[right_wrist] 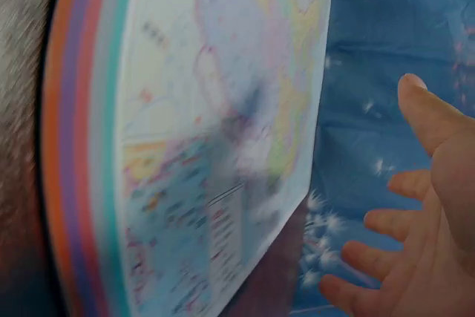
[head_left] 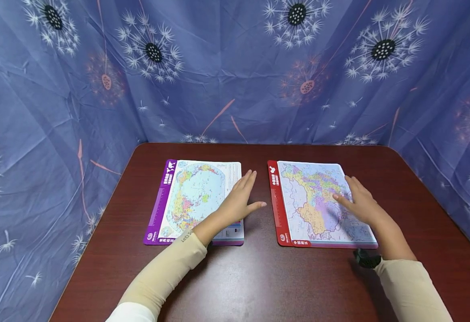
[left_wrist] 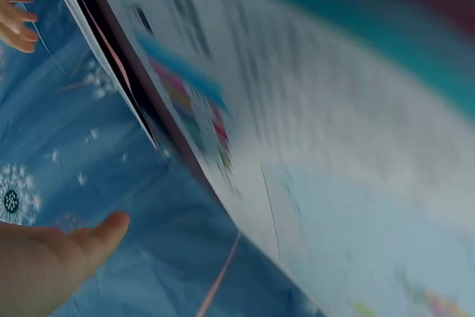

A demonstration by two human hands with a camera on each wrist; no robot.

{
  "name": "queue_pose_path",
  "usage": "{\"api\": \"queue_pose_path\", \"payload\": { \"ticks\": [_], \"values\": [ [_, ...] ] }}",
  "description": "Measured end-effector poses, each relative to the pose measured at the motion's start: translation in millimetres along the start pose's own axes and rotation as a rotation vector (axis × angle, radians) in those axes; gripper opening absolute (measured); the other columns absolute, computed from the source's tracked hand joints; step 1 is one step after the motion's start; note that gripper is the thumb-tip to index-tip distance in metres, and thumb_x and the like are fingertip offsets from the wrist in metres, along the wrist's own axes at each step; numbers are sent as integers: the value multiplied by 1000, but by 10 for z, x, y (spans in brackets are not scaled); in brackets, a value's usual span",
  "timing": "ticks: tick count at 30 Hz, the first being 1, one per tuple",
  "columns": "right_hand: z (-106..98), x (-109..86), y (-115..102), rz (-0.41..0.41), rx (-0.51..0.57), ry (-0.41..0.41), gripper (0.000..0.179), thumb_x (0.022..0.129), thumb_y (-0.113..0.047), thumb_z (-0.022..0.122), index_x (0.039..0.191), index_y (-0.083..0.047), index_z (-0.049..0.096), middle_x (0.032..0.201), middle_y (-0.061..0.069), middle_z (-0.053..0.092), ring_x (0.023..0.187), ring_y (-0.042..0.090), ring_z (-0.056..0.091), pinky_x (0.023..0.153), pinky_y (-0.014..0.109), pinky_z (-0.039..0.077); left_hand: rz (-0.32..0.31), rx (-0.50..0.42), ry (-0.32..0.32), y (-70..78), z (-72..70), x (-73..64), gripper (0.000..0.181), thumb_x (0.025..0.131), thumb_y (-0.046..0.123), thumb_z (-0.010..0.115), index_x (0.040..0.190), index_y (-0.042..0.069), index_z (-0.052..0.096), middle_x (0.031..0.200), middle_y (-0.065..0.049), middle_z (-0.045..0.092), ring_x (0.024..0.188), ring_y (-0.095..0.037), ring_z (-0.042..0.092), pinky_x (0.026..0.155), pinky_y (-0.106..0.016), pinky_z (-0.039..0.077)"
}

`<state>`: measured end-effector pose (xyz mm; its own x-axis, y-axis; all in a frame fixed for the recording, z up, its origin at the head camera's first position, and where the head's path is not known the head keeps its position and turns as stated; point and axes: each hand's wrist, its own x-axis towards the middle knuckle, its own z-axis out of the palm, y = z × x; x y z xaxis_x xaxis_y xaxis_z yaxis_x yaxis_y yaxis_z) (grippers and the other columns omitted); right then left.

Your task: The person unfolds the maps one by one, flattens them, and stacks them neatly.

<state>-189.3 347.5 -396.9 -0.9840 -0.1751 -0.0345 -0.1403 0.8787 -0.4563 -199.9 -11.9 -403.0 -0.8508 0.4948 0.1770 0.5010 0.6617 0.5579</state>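
Observation:
Two map booklets lie side by side on the table. A world map booklet (head_left: 202, 190) with a purple left border is on the left, and a China map booklet (head_left: 311, 210) with a red left border is on the right. Over the right edge of the world map booklet, my left hand (head_left: 239, 199) hovers with fingers straight and thumb spread, holding nothing. My right hand (head_left: 359, 201) is above the right side of the China map booklet, fingers extended and thumb apart. Coloured page edges (right_wrist: 82, 139) show along that booklet's side in the right wrist view.
The dark red-brown wooden table (head_left: 255, 277) carries both booklets, with a gap between them. A blue curtain (head_left: 218, 80) with dandelion prints surrounds its back and sides. A dark band (head_left: 366, 258) sits by the right wrist.

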Motion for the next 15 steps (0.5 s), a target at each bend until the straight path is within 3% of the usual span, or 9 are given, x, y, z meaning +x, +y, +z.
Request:
{"api": "queue_pose_path", "payload": {
  "ticks": [4,8,15],
  "values": [
    [7,-33,134,60,30,-34,85,92,-44,44,138,10,-2,137,39,-1,125,53,-1,92,68,7,-85,-192,-65,55,104,36,87,83,39,62,144,8,8,148,-10,10,133,-23,12,105,-40,19],
    [32,-60,220,129,43,-68,88,92,-46,43,135,15,-3,133,44,-1,120,58,1,90,70,7,-162,-273,-128,86,172,61,85,84,38,61,143,4,11,148,-11,14,133,-21,13,105,-37,18],
    [81,-68,278,218,74,-135,93,91,-50,40,131,21,-5,129,48,1,119,59,4,92,67,11,-374,-535,-236,120,283,95,85,85,39,59,143,1,10,147,-14,16,132,-24,16,105,-41,19]
  ]
}}
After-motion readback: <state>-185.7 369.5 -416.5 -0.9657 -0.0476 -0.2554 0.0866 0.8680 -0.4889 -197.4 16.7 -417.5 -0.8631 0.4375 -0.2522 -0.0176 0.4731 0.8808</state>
